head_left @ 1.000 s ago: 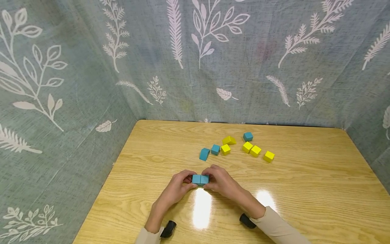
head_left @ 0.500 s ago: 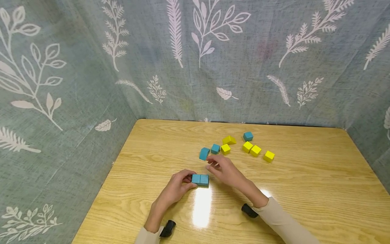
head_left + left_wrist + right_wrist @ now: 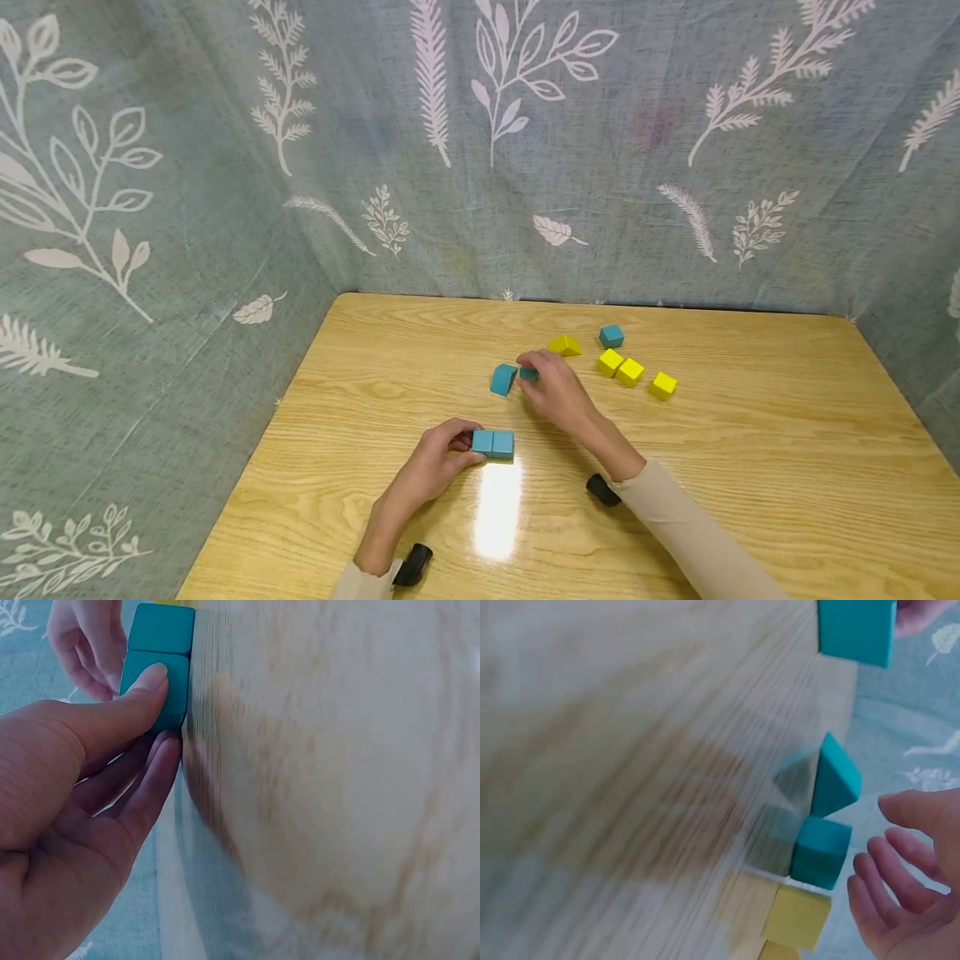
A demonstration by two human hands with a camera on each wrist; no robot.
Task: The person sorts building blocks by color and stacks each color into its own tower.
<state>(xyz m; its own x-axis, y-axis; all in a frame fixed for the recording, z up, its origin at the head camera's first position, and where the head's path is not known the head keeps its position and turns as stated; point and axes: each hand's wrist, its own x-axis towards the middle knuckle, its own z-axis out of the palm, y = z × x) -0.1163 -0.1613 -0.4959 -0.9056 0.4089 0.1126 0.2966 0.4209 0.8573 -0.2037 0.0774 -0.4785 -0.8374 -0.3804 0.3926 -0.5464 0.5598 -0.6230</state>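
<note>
Probably wanting a square two-sided pinch on the blue cube (image 3: 821, 853) with the right hand (image 3: 557, 393), without nudging the blue wedge (image 3: 503, 380) or yellow cube (image 3: 798, 916) alongside, while steadying the blue pair (image 3: 503, 444) with the left hand (image 3: 437, 460). Noting the blue cube as sitting on the worktop (image 3: 390, 367) between those two, just beside the right hand's loosely parted, unloaded fingers; pinching the pair's left block (image 3: 482, 443) in the left hand.

White glare (image 3: 498, 510) streaks the bright tabletop (image 3: 765, 467) from the head; both wrist views look dimmer, hazier.
</note>
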